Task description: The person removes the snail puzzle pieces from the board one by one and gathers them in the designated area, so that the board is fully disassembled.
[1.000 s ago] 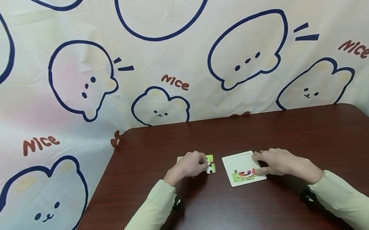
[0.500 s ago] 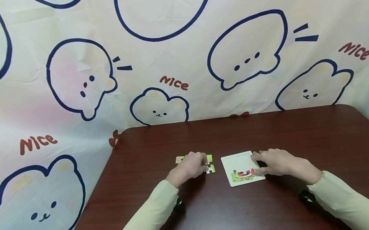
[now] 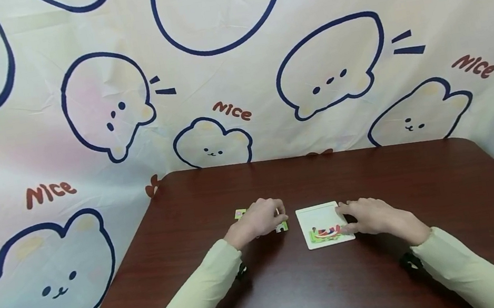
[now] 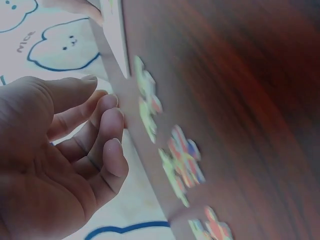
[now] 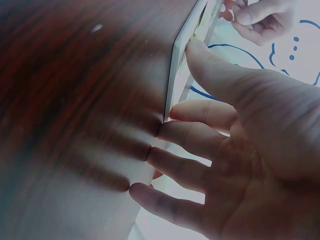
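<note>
My left hand (image 3: 261, 217) is above some flat puzzle pieces (image 3: 282, 228), partly covering them in the head view. Its fingers curl loosely, thumb near the index fingertip, with nothing visible between them in the left wrist view. Several green, red and blue pieces (image 4: 184, 157) lie on the table beside that hand. To the right is a white puzzle tray (image 3: 315, 215); a colourful assembled strip (image 3: 326, 234) fills its near side. My right hand (image 3: 373, 216) rests at the tray's right edge. The right thumb (image 5: 200, 52) lies on the rim, while the other fingers extend to the table.
The dark brown wooden table (image 3: 291, 291) reaches back to a curtain (image 3: 259, 77) printed with cartoon bears. Another puzzle piece (image 3: 240, 213) shows just beyond the left hand.
The left hand has shifted slightly right over the pieces, and its index finger and thumb have spread apart. The right hand and tray remain nearly in place.
</note>
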The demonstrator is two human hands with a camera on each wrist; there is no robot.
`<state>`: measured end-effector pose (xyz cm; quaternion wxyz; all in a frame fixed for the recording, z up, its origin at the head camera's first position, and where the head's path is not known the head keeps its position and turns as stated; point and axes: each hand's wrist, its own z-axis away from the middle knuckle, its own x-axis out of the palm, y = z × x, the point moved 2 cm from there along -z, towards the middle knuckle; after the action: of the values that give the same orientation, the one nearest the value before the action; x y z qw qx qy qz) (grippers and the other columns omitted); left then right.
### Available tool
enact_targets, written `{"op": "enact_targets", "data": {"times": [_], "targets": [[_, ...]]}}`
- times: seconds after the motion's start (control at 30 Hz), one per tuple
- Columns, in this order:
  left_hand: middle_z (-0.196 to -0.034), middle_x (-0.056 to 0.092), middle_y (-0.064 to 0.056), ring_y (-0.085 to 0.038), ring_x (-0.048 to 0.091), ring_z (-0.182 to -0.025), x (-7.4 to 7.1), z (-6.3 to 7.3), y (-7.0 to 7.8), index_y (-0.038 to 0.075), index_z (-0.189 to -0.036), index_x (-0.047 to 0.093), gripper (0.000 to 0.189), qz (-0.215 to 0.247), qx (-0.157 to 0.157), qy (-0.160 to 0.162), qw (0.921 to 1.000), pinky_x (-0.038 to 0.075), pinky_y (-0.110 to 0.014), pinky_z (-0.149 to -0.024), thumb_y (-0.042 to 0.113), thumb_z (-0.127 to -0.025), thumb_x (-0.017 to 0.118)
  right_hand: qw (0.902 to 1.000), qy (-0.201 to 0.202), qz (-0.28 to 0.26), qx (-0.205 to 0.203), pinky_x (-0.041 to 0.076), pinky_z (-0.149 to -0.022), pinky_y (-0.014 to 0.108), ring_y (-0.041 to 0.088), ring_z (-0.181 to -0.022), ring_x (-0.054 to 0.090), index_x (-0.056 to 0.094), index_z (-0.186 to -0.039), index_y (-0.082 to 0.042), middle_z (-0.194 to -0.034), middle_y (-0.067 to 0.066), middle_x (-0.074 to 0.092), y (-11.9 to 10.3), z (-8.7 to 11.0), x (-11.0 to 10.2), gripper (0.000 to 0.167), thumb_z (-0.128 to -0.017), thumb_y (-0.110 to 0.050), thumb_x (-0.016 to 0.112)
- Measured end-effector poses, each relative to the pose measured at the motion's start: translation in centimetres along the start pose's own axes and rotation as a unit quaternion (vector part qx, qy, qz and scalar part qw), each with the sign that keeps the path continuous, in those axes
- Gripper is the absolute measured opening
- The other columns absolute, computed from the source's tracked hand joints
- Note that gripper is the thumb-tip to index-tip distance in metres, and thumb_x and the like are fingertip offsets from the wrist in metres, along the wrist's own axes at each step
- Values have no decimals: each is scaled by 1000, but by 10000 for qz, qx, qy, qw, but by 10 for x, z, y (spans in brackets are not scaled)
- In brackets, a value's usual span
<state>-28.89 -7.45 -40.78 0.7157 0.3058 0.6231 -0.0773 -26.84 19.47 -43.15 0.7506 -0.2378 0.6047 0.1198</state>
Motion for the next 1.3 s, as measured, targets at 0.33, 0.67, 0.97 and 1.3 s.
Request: {"op": "enact_targets", "data": {"times": [0.33, 0.67, 0.97, 1.3], "targets": [[-78, 62, 6, -8, 53, -63, 10, -8, 28, 16, -98, 67, 14, -79, 189, -146, 9997, 42, -21, -58, 30, -95, 65, 9999, 64, -21, -130, 27, -52, 27, 13, -59, 38, 59, -99, -20, -73, -2, 49, 0, 1, -1, 24, -88, -37, 72], [-90, 59, 2, -9, 50, -76, 26, -13, 48, 14, -112, 64, 29, -431, 327, -371, 9978, 43, -22, -64, 36, -93, 66, 9999, 73, -44, -85, 28, -50, 26, 12, -55, 38, 57, -93, -20, -70, -2, 44, 1, 0, -1, 23, -88, -37, 72], [-102, 54, 0, -10, 48, -81, 40, -10, 56, 19, -111, 62, 31, -762, 196, -568, 9953, 42, -24, -66, 42, -91, 68, 10000, 42, -49, -53, 28, -51, 27, 13, -57, 39, 58, -94, -20, -71, -2, 45, -1, 0, -2, 23, -88, -37, 71], [-99, 51, 1, -11, 48, -80, 39, -7, 57, 19, -103, 61, 31, -638, 162, -635, 9958, 41, -24, -66, 46, -89, 69, 9998, 149, -118, -9, 29, -52, 29, 14, -60, 40, 54, -85, -22, -72, -1, 49, -4, 0, -2, 25, -92, -43, 65]]}}
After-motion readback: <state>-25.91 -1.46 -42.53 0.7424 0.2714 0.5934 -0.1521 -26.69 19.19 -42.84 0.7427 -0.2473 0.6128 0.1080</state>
